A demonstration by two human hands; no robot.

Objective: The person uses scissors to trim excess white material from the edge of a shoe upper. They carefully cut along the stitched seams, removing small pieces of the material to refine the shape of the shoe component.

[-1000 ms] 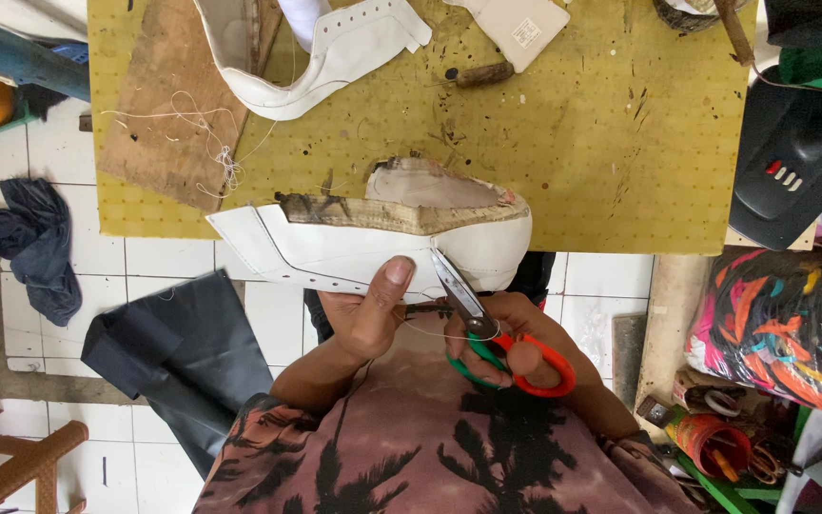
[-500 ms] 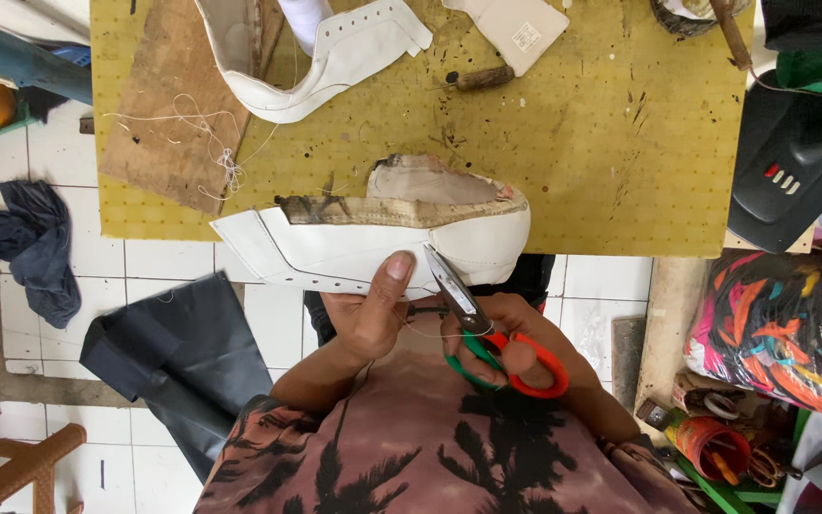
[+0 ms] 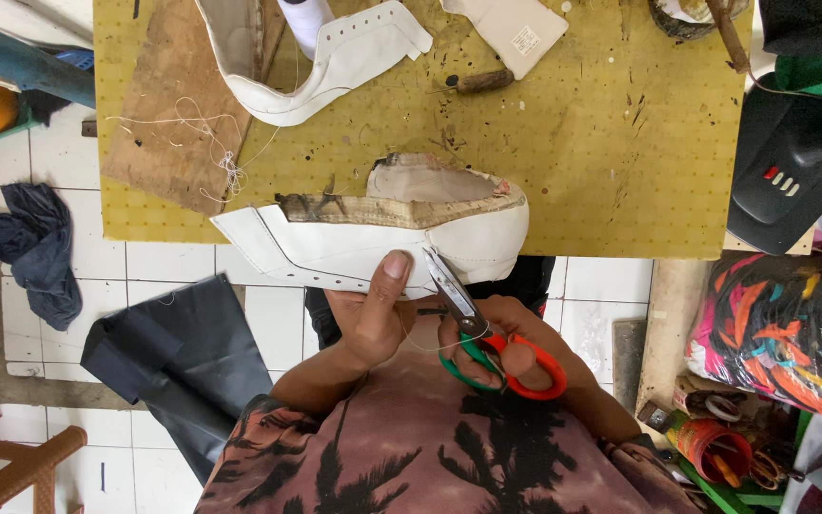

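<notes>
Two hands work at the near edge of a yellow table [image 3: 620,181] — the left hand [image 3: 373,319] pinching the white shoe upper [image 3: 354,243] by its lower edge, the right hand [image 3: 501,347] curled through red-and-green scissors [image 3: 487,338] whose blades touch that edge.

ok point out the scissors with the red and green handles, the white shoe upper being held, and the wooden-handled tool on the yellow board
scissors with red and green handles [image 3: 487,338], head view, on the pivot below the blades
white shoe upper [image 3: 335,243], head view, on its white side panel
wooden-handled tool [image 3: 482,81], head view, on the handle
</notes>
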